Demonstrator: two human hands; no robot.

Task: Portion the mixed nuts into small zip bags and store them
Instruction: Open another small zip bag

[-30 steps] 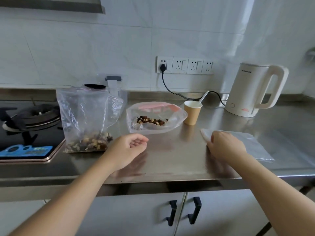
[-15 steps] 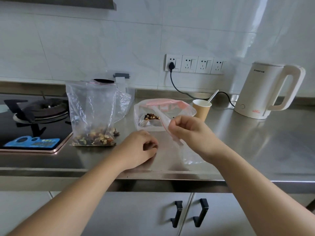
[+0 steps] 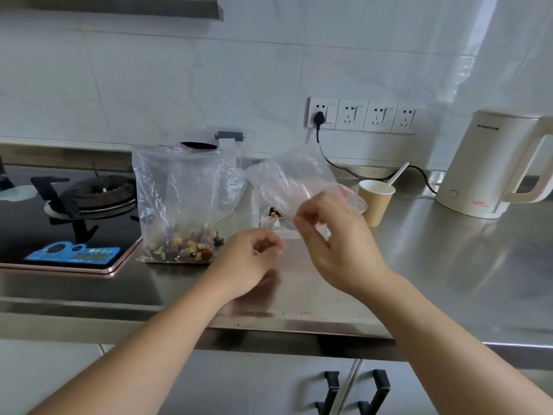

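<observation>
empty zip bag (image 3: 294,182): a second ago it lay flat on the right of the counter (image 3: 449,265); now it's up in the air, centre
right hand (image 3: 335,235): fingers pinching the bag's edge
left hand (image 3: 248,259): loosely curled just beside, holding nothing I can see
big nut bag (image 3: 179,205): standing at left, unmoved
next up, I'd guess: opening it for a portion
</observation>
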